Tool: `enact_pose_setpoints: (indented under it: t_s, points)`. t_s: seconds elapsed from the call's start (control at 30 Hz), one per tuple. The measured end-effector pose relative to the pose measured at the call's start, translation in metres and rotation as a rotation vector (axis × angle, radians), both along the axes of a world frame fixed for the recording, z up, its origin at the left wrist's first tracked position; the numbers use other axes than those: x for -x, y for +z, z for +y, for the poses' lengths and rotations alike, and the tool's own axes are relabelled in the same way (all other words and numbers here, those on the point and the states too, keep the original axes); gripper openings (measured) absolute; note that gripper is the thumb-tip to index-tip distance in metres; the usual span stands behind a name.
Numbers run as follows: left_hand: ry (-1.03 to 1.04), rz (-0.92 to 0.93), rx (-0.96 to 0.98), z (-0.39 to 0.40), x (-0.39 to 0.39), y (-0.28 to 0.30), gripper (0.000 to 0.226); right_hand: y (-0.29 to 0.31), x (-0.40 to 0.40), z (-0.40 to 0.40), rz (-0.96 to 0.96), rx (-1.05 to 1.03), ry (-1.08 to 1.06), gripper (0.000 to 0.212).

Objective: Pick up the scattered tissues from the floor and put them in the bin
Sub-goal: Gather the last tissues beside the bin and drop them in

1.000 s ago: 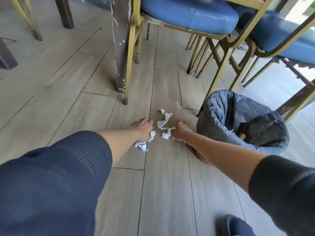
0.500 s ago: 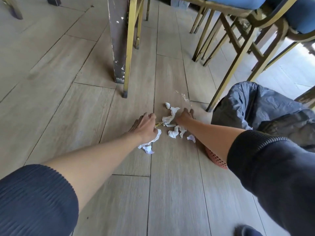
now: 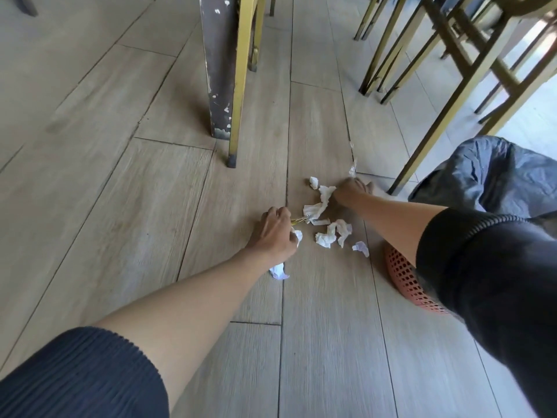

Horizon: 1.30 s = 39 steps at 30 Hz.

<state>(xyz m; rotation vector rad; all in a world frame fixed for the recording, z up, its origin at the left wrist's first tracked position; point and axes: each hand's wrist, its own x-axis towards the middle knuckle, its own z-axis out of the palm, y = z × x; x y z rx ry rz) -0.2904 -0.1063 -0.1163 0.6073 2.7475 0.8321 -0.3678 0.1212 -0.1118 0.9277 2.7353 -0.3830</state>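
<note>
no readable text, labels or numbers

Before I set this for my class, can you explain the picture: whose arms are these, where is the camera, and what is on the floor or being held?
No machine here: a person wears a camera on the head, looking down at their own arms. The left hand is curled round a white tissue and thin yellowish strands. The right hand grips one end of a long crumpled tissue. More tissue scraps lie loose on the wooden floor. At right stands the bin, a reddish mesh basket lined with a dark bag. Chair legs stand behind.
</note>
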Motion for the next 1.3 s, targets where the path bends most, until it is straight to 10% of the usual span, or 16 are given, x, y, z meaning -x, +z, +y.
enact_pose_setpoints:
  t_s: [0.53,1.03,1.3]
  points:
    - [0.03,-0.108,-0.012,0.016,-0.006,0.004,0.057,0.009,-0.123,-0.053,0.717,0.36,-0.265,0.005]
    - [0.154,0.067,-0.073,0.042,-0.007,0.022,0.009,0.017,-0.157,-0.032,0.713,0.389,-0.318,0.016]
    - [0.293,-0.138,-0.277,0.019,-0.001,0.041,0.031,-0.002,-0.168,-0.03,0.626,0.571,-0.419,0.029]
